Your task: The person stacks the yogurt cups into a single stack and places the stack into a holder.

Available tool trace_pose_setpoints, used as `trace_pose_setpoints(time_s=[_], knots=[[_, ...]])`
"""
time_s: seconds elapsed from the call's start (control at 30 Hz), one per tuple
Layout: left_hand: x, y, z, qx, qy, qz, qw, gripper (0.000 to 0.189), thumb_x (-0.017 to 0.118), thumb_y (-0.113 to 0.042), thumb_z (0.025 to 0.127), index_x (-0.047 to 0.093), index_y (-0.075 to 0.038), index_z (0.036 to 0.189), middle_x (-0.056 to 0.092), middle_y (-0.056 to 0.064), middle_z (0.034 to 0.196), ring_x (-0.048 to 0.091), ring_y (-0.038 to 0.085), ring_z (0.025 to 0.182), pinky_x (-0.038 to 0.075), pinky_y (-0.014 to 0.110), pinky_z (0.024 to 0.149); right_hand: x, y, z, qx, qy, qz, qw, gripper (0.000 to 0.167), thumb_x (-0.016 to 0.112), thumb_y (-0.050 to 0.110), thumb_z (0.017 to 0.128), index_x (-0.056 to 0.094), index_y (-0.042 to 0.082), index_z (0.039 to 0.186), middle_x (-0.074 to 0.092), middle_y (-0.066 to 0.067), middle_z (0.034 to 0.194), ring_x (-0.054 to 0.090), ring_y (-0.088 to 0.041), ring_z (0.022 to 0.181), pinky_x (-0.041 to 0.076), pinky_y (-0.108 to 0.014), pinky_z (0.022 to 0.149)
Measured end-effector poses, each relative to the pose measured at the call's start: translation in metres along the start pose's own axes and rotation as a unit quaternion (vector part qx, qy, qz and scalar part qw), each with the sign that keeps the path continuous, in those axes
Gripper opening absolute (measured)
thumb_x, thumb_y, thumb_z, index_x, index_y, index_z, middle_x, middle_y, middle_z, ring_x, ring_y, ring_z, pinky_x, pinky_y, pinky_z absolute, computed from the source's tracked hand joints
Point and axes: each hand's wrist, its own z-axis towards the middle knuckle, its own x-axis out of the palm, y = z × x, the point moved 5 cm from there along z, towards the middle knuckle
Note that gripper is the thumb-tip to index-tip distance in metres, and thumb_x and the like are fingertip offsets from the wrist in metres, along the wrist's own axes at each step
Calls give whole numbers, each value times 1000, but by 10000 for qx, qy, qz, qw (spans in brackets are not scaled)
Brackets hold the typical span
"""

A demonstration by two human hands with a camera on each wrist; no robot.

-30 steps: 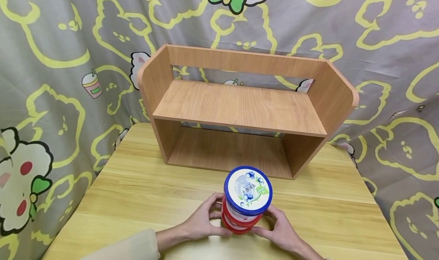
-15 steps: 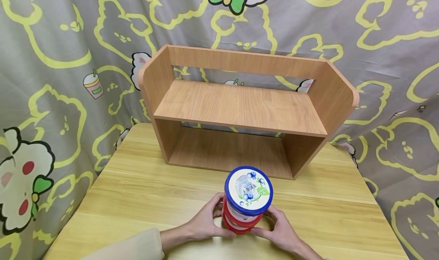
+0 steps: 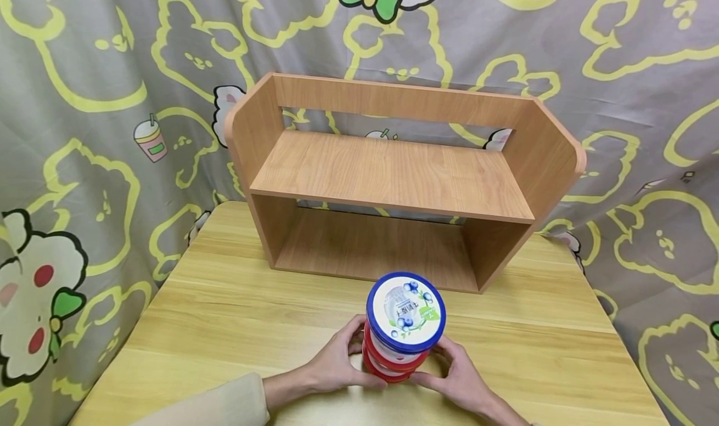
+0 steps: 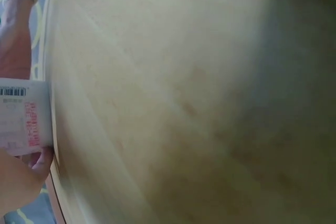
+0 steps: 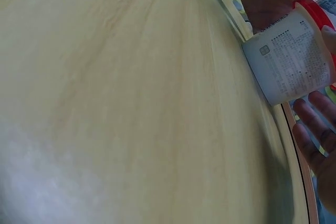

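Note:
A stack of round food tubs [image 3: 407, 314] stands on the table near its front, the top one with a blue-rimmed lid printed with blueberries. Red rims show beneath it. My left hand [image 3: 336, 365] holds the lower part from the left, its thumb along the front and its fingers behind. From the other side my right hand [image 3: 465, 379] grips low on the stack, thumb at the front. In the left wrist view a white tub wall [image 4: 18, 116] with a barcode shows at the edge. The right wrist view shows a printed tub [image 5: 289, 59] with a red rim.
A two-level wooden shelf [image 3: 387, 170] stands behind the tubs, its lower front edge close to them. Under it lies a light wooden table [image 3: 213, 326]. A grey patterned curtain [image 3: 185, 58] hangs around the back and sides.
The left hand has shifted very slightly inward around the tubs. The stack and the right hand keep their places.

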Motion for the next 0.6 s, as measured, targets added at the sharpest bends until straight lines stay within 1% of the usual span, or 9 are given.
trace_pose_setpoints(time_s=[0.1,0.2,0.37,0.5,0.6], knots=[[0,-1,0,32,22,-27,10000,90,95,-21,78,42,-24,152,56,5,148,67,13,126,51,18,111,0,1,0,-21,-7,20,10000,63,85,14,89,58,21,146,70,5,139,65,0,124,52,-19,107],[0,-2,0,28,30,-41,10000,90,95,-20,78,43,-24,151,56,5,148,66,13,127,51,18,111,0,1,0,-25,-8,36,10000,63,85,14,89,58,21,146,70,5,139,65,0,124,53,-19,107],[0,-2,-1,45,21,-60,10000,90,95,-19,78,43,-26,151,56,4,148,66,14,127,51,18,111,0,1,-1,-29,-24,17,10000,62,84,14,90,58,21,146,70,5,139,65,0,123,53,-20,107],[0,-2,-2,79,6,-48,10000,90,96,-19,77,44,-26,151,56,4,147,64,13,128,52,20,112,-4,2,-4,-141,-208,-159,9996,62,83,12,91,58,21,147,69,8,139,65,0,121,55,-22,103],[-1,-2,-3,92,-16,-17,10000,90,95,-19,77,44,-25,151,56,5,147,63,12,128,52,20,112,-10,4,-6,-303,-432,-225,9984,60,82,7,90,59,16,144,71,9,134,67,-2,115,58,-25,99]])
